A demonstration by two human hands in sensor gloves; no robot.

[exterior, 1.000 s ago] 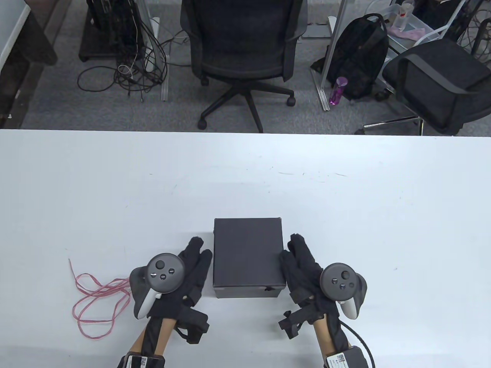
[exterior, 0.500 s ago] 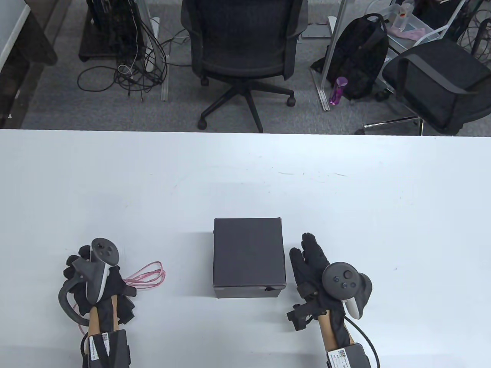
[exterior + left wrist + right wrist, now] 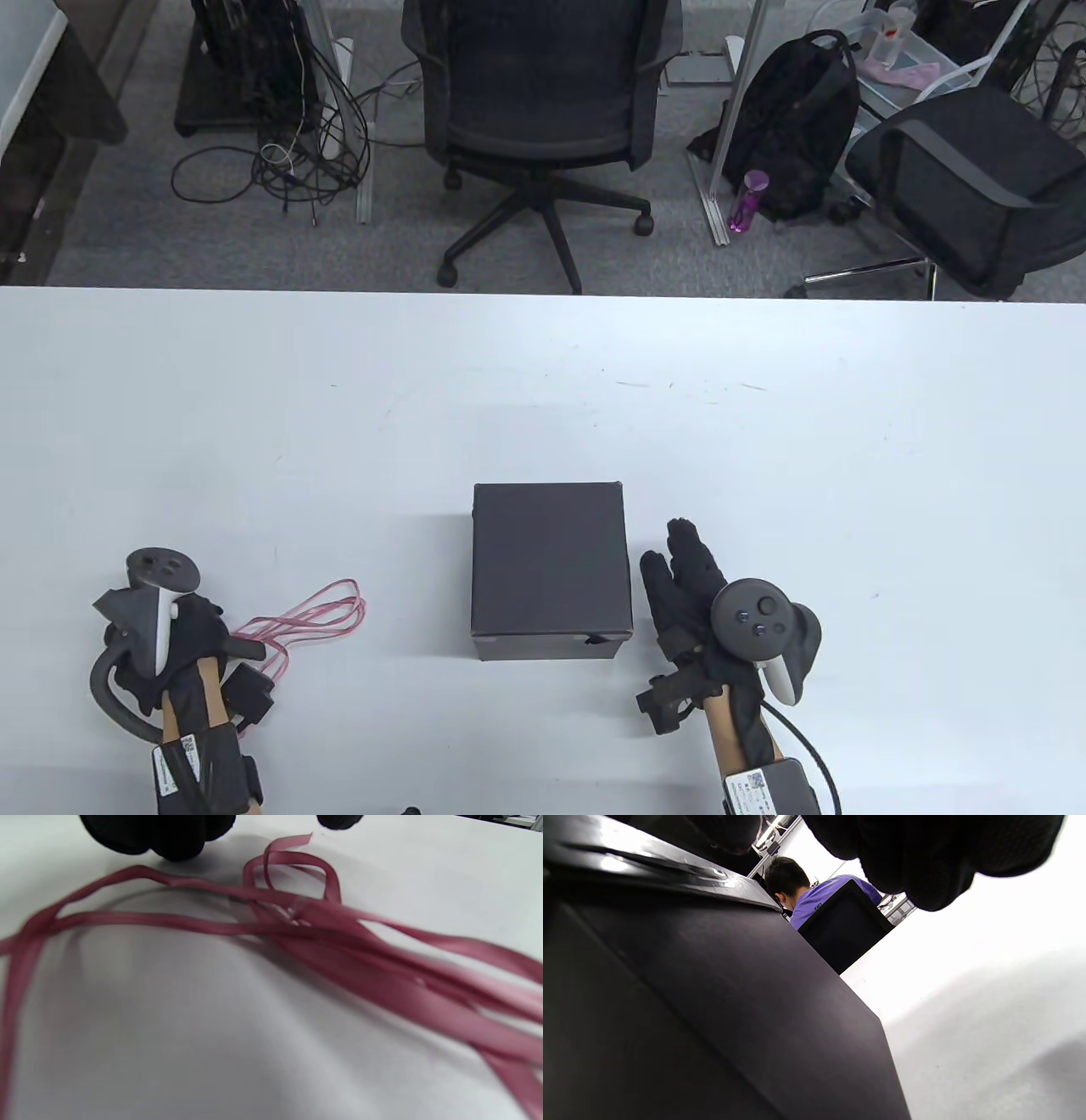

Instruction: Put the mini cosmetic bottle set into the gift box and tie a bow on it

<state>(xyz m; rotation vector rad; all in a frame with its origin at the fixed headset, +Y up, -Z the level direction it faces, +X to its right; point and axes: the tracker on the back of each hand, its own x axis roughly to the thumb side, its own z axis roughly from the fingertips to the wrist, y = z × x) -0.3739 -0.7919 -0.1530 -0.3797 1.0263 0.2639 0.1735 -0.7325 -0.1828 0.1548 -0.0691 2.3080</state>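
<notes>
The black gift box [image 3: 550, 564] stands closed near the table's front middle; no bottles show. A red ribbon [image 3: 314, 611] lies in loose loops to the box's left. My left hand [image 3: 199, 632] is over the ribbon's left part, rolled onto its side. In the left wrist view its fingertips [image 3: 169, 836] and thumb hang apart at the top edge, and the ribbon [image 3: 297, 938] lies flat on the table below them. My right hand [image 3: 679, 577] lies with straight fingers just right of the box, a small gap between. The right wrist view shows the box wall [image 3: 670, 1005] beside those fingers [image 3: 925, 857].
The white table [image 3: 543, 382] ends at a far edge. Beyond it stand two office chairs [image 3: 543, 93], a backpack [image 3: 793, 119] and floor cables. A seated person in a purple shirt [image 3: 818, 899] appears far off in the right wrist view.
My left hand left the box's left side, went left to the ribbon and rolled onto its side. The ribbon's loops now lie right of that hand. My right hand drew slightly away from the box.
</notes>
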